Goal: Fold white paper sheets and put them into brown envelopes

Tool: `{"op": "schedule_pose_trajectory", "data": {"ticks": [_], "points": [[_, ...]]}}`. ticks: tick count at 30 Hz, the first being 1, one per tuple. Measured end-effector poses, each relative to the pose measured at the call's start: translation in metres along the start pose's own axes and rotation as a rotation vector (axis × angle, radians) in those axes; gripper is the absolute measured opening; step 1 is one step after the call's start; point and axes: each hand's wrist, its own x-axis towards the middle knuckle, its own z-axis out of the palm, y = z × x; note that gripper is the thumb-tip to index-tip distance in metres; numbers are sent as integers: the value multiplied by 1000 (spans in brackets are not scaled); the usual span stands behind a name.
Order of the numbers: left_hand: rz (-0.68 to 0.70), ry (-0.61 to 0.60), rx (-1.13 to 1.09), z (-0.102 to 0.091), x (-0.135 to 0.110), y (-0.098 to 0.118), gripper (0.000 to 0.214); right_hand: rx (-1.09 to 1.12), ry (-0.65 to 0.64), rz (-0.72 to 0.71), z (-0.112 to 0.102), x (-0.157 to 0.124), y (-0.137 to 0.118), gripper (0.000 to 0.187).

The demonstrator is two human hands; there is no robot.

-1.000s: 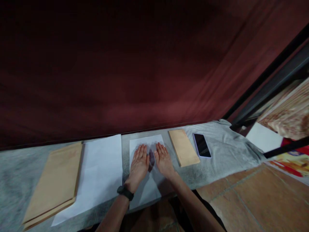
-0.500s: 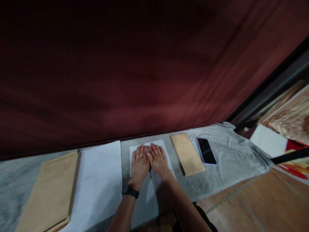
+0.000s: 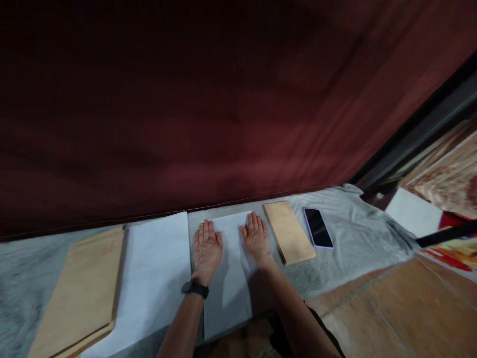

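Observation:
A white sheet of paper (image 3: 231, 263) lies lengthwise in front of me on the grey cloth. My left hand (image 3: 207, 248) rests flat across its left edge, fingers stretched away from me, a dark watch (image 3: 195, 289) on the wrist. On the opposite edge lies my right hand (image 3: 256, 238), palm down and fingers extended. Neither hand holds anything. Bare paper shows between them. Just right of my right hand is a stack of small brown envelopes (image 3: 289, 232).
To the left lie larger white paper (image 3: 156, 273) and a pile of big brown envelopes (image 3: 84, 288). A phone (image 3: 318, 228) in a purple case sits right of the small envelopes. Dark red fabric (image 3: 223, 124) hangs behind the grey cloth (image 3: 357, 238). Tiled floor (image 3: 391, 303) shows at lower right.
My hands were together over the middle of the sheet; they have slid apart, the left to its left edge and the right to its right edge.

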Motion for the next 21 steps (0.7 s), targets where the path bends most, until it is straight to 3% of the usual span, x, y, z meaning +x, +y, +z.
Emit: {"op": "schedule_pose_trajectory", "data": {"ticks": [7, 10, 16, 21], "points": [[-62, -15, -27, -17, -3, 9, 61, 36, 33, -2, -13, -8, 5, 60], [21, -5, -60, -21, -21, 27, 60, 110, 12, -77, -24, -21, -7, 59], [393, -45, -81, -8, -79, 49, 63, 274, -115, -289, -41, -63, -25, 57], [385, -76, -37, -16, -92, 35, 66, 187, -134, -367, -43, -84, -8, 56]]}}
